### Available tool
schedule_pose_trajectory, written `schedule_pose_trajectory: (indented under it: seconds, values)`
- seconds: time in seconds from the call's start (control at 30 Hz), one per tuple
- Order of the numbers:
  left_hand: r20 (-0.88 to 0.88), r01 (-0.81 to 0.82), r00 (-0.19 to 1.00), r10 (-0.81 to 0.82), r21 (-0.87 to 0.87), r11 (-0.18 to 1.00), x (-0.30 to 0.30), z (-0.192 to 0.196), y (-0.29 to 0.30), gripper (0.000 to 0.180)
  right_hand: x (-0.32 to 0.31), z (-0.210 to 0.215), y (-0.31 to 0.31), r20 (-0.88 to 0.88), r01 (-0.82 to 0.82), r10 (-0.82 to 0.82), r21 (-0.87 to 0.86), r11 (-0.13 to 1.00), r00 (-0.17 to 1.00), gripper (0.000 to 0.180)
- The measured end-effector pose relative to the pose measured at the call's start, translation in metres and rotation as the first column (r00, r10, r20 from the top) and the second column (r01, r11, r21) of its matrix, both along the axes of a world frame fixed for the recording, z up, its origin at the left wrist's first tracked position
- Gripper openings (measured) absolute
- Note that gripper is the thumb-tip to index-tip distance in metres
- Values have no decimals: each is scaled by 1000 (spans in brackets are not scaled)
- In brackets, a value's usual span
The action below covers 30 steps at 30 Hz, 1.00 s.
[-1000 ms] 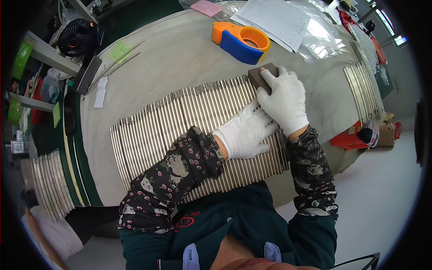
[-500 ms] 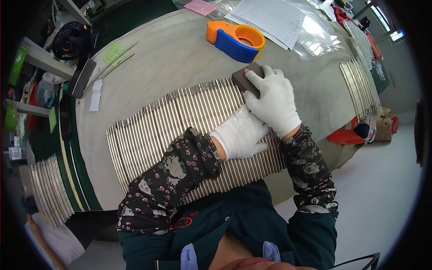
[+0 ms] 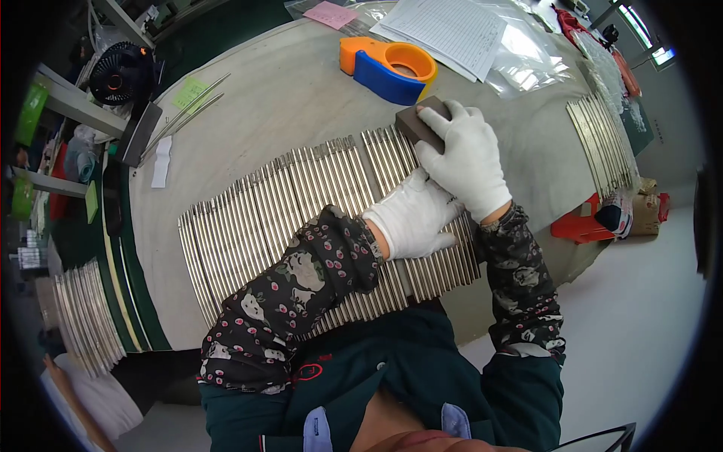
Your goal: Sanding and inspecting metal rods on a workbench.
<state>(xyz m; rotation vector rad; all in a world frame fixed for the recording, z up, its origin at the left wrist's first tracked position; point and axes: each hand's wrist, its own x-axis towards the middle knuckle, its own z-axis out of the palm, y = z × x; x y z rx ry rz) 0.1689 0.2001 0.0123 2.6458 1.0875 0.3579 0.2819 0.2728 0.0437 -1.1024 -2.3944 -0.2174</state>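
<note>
A row of slim silver metal rods point(image 3: 263, 211) lies side by side on the table in front of me. A narrow gap splits off the right-hand group of rods point(image 3: 388, 158). Across that group rests my left hand point(image 3: 414, 215), white-gloved, palm down with the thumb apart; its fingertips are partly hidden beneath my right hand. My right hand point(image 3: 471, 162), also gloved, is closed on a dark brown rectangular block point(image 3: 422, 124) at the far ends of these rods. The right wrist passes over the left fingers.
Beyond the rods sit an orange and blue tape dispenser point(image 3: 388, 69) and papers point(image 3: 444, 34) with clear plastic bags. Another rod bundle point(image 3: 599, 143) lies at the right edge. Two loose rods point(image 3: 184, 117) lie at the far left, near a black fan point(image 3: 120, 73).
Both hands have moved slightly right. The right-hand group of rods has separated from the rest, opening a gap, and the block has shifted right with my right hand.
</note>
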Motion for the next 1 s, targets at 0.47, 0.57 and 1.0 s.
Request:
schedule_pose_trajectory:
  seconds: [0.47,0.57,1.0]
  values:
    - [110,-35,994,6,263,964,18,-5,11,61,19,12,12,62,222,-224,26,975,973,36]
    - [33,13,999,-11,-78,997,21,3,19,59,8,5,3,144,159,-135,-170,972,980,40]
    - [54,-35,998,33,38,999,16,-6,11,59,10,14,3,68,93,-91,-35,995,994,37]
